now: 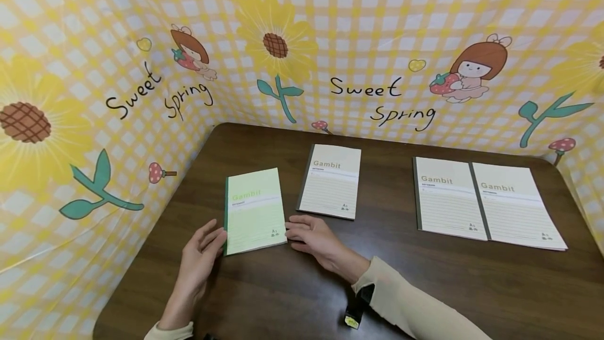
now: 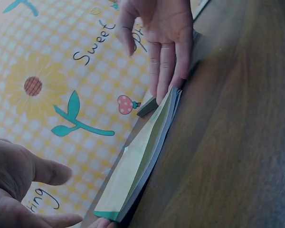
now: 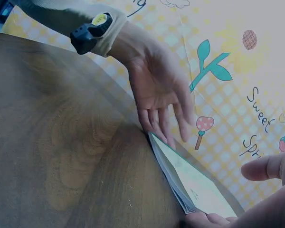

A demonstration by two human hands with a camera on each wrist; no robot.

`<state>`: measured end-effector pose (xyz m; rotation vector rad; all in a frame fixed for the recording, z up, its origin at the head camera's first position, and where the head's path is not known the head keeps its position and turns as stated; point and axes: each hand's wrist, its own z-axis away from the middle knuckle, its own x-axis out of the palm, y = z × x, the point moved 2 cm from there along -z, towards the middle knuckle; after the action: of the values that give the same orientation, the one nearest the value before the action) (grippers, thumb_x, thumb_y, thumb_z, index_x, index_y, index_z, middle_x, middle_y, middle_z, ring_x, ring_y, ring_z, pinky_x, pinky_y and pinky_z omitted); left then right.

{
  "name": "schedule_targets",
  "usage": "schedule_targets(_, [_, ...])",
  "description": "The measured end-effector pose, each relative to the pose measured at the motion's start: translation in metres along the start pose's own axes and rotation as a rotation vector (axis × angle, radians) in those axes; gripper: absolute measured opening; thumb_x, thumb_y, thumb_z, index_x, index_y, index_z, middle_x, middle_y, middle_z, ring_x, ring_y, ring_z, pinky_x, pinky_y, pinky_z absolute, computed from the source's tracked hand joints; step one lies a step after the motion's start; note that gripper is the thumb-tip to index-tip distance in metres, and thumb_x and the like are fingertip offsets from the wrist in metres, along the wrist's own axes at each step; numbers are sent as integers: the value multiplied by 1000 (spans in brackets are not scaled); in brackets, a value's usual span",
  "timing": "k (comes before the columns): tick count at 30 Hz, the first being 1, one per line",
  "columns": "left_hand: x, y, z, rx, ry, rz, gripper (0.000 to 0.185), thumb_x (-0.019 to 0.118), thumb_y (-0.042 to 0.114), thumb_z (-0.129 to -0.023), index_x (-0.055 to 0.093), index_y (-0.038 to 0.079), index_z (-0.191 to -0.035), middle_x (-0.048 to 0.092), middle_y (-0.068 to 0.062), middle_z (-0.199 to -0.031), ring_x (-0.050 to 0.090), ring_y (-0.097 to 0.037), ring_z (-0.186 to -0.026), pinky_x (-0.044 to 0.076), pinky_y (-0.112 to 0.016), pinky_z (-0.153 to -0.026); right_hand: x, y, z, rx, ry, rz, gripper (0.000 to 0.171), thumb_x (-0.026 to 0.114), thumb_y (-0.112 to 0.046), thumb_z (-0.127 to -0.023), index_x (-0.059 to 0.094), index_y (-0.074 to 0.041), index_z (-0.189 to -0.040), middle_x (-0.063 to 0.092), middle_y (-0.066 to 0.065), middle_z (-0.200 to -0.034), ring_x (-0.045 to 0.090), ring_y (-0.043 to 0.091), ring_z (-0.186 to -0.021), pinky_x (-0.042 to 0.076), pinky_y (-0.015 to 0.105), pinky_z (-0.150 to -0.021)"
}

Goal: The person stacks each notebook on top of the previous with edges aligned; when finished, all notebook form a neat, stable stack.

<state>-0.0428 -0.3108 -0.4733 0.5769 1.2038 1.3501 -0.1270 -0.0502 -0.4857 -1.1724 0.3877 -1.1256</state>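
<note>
A notebook with a pale green cover and darker green spine [image 1: 255, 211] lies on the table between both hands. My left hand [image 1: 200, 258] is at its spine side, fingertips at the lower left edge. At the opposite long edge, my right hand [image 1: 318, 240] touches the lower right side with extended fingers. In the left wrist view the notebook's page edges [image 2: 149, 164] spread slightly apart, with the right hand [image 2: 166, 52] at the far end. The right wrist view shows the left hand [image 3: 154, 90] at the notebook's far end [image 3: 194, 175], palm facing inward.
Just behind and right lies a cream Gambit notebook [image 1: 330, 185]. Two more cream notebooks, one [image 1: 448, 198] beside another [image 1: 514, 209], lie at the right. A yellow checked cloth [image 1: 358, 41] rises around the dark wooden table [image 1: 292, 293]. A black wrist device [image 1: 358, 306] sits at the right cuff.
</note>
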Motion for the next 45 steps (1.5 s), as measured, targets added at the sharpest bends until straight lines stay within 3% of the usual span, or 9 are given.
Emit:
schedule_targets(2, [-1,-2,0,-19,-3,10,64,52,28,-111,25,14,-167,42,-19,-162,58,-1,-122,52,-14,-91,-1,0,0,4,10,-9,58,64,-5,-98,45,7,-151,54,27,-153,63,35,-131,56,47,-106])
schedule_targets(5, [-3,-4,1,-32,-12,17,60,51,17,-110,29,11,-165,42,-19,-160,58,9,-105,53,-17,-86,-1,1,0,12,12,-14,57,65,-2,-97,45,8,-150,54,29,-150,67,29,-121,57,49,-103])
schedule_targets(9, [-3,-5,2,-51,-24,29,61,54,8,-107,32,10,-164,41,-18,-156,59,2,-100,54,-20,-83,0,1,0,13,2,-1,59,68,0,-95,46,9,-149,55,30,-146,68,19,-107,59,48,-99])
schedule_targets(14, [-2,-7,2,-88,-51,71,64,57,6,-105,33,11,-164,41,-11,-148,56,-7,-99,52,-23,-80,1,1,-1,-5,9,71,54,71,1,-92,54,9,-143,65,26,-135,68,10,-92,62,34,-85])
schedule_targets(18, [-3,-7,2,-101,-61,94,64,57,6,-104,34,14,-163,42,-6,-142,55,-8,-100,51,-24,-80,1,3,-4,-26,25,101,50,72,4,-89,60,9,-138,70,21,-124,66,8,-83,58,25,-75])
schedule_targets(22, [-3,-5,2,-100,-71,116,63,58,6,-105,35,16,-163,43,-2,-139,57,-6,-100,51,-24,-82,-1,5,-6,-57,25,93,50,72,8,-86,60,9,-136,71,22,-119,67,8,-81,58,25,-74])
schedule_targets(35, [2,11,-3,23,-114,164,63,63,9,-104,37,15,-161,44,0,-134,60,-5,-97,54,-23,-81,-12,-13,-2,-175,7,93,54,70,14,-84,58,9,-137,69,28,-121,70,8,-83,61,27,-76])
schedule_targets(42, [22,28,-19,79,-167,160,62,60,4,-104,38,14,-161,44,-6,-137,61,-7,-100,56,-22,-83,-35,-25,4,-232,53,154,55,70,10,-84,58,9,-137,67,29,-124,72,11,-85,62,37,-82])
schedule_targets(45, [34,36,-28,113,-197,139,60,60,4,-104,40,14,-160,44,-9,-139,60,-9,-101,56,-23,-82,-47,-28,8,-242,91,156,54,70,9,-84,58,7,-137,67,27,-123,72,13,-86,62,35,-82])
